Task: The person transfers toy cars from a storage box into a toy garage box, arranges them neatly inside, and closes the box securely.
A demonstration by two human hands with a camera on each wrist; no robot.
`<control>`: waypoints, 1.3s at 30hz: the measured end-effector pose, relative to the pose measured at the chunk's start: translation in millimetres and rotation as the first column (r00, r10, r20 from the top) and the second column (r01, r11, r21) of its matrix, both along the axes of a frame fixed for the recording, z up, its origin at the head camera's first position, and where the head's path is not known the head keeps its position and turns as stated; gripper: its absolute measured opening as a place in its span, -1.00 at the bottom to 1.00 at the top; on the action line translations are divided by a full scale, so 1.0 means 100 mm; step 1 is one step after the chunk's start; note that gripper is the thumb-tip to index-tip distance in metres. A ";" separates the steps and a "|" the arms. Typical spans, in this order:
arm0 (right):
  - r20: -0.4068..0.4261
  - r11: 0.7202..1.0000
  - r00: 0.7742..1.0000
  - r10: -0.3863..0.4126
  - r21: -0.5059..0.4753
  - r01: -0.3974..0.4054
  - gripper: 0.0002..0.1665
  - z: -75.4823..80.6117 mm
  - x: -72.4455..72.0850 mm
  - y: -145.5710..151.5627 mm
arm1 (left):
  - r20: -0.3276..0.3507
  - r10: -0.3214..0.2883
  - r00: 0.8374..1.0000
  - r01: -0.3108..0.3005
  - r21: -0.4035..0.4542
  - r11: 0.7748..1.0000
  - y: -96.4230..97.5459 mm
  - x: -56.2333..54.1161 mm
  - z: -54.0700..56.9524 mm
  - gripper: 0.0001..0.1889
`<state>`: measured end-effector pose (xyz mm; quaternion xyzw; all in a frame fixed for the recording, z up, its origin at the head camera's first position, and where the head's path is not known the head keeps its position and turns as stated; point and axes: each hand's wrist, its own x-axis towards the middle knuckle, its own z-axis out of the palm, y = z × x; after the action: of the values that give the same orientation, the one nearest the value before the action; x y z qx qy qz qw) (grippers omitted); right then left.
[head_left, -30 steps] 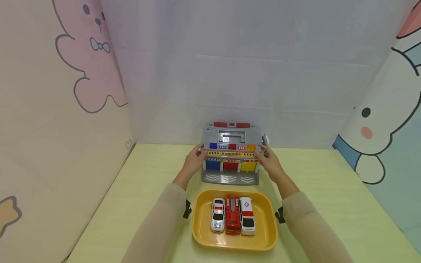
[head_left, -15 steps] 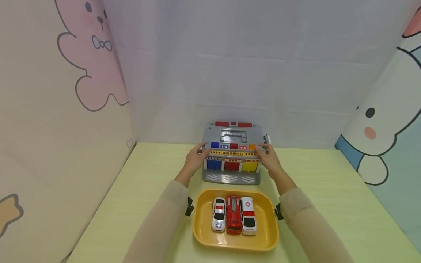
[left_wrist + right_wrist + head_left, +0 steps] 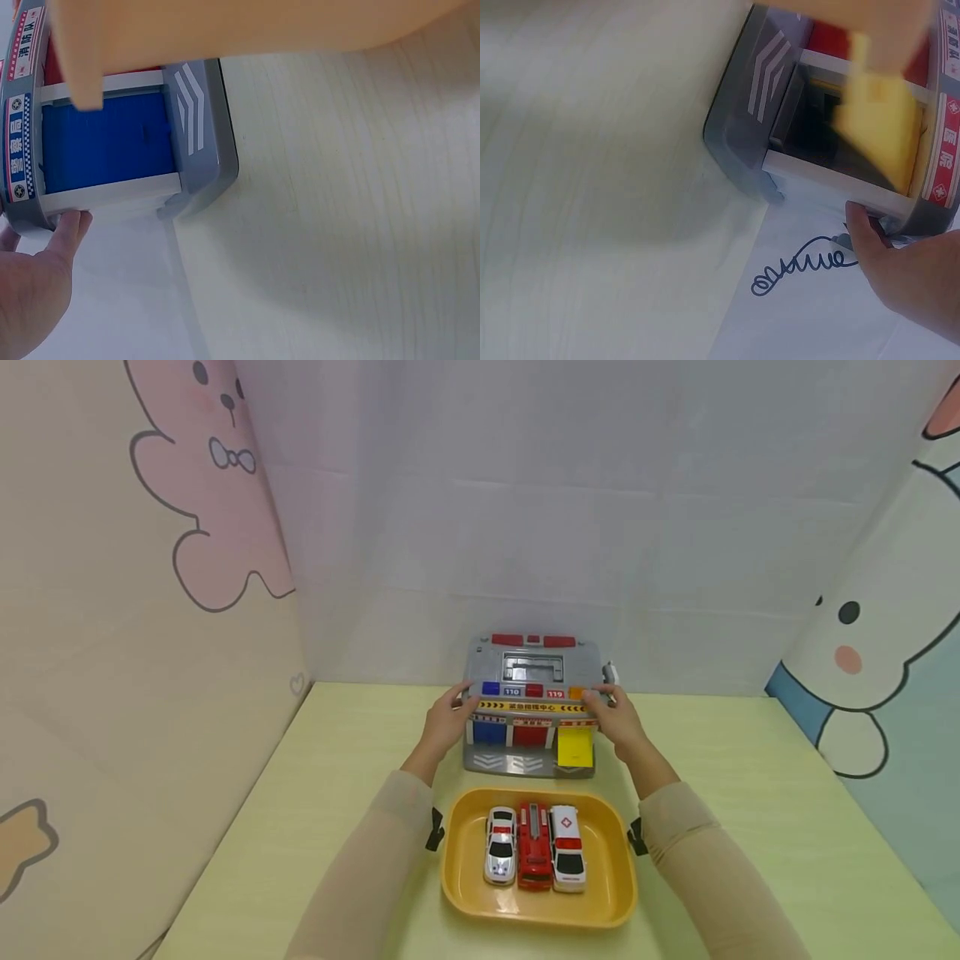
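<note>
A grey toy garage (image 3: 533, 668) stands against the back wall, with a blue door (image 3: 109, 142), a red door (image 3: 531, 736) and a yellow door (image 3: 575, 748) in its front. The yellow door is swung outward and blurred in the right wrist view, baring a dark compartment (image 3: 814, 120). My left hand (image 3: 447, 724) grips the garage's left end. At the right end my right hand (image 3: 619, 722) holds on, its thumb by the orange button (image 3: 577, 692). Parts of the fingers are hidden behind the garage.
Nearer me, a yellow tray (image 3: 540, 914) holds a white police car (image 3: 500, 847), a red fire truck (image 3: 535, 847) and a white ambulance (image 3: 568, 847), side by side. The table (image 3: 337, 760) meets a pale back wall (image 3: 480, 543).
The yellow door, flush with the front before, has swung open outward. Both hands have stayed at the garage's ends. The head view has shifted slightly.
</note>
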<state>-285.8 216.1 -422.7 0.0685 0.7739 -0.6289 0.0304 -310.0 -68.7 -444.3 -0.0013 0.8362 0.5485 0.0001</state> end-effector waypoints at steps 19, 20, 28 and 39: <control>0.003 1.000 1.000 0.023 -0.012 -0.023 -0.28 -0.04 -0.01 0.03 | -0.002 -0.004 1.000 0.004 0.000 1.000 -0.01 0.00 -0.02 -0.52; 0.004 1.000 1.000 0.024 -0.019 -0.024 -0.29 -0.04 -0.01 0.04 | -0.002 -0.005 1.000 0.005 0.000 1.000 -0.01 0.00 -0.02 -0.52; 0.006 0.991 0.995 0.097 0.091 -0.097 -0.23 0.01 0.10 0.10 | 0.016 -0.011 1.000 0.011 -0.009 1.000 -0.01 0.01 -0.03 -0.50; -0.023 0.964 0.986 0.168 0.213 -0.159 -0.21 0.10 0.32 0.14 | -0.006 -0.014 1.000 0.013 -0.013 1.000 -0.02 -0.01 -0.04 -0.50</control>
<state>-253.4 230.4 -413.0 -0.0055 0.8396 -0.5400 0.0590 -310.6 -70.2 -448.3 0.0060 0.8397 0.5431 0.0013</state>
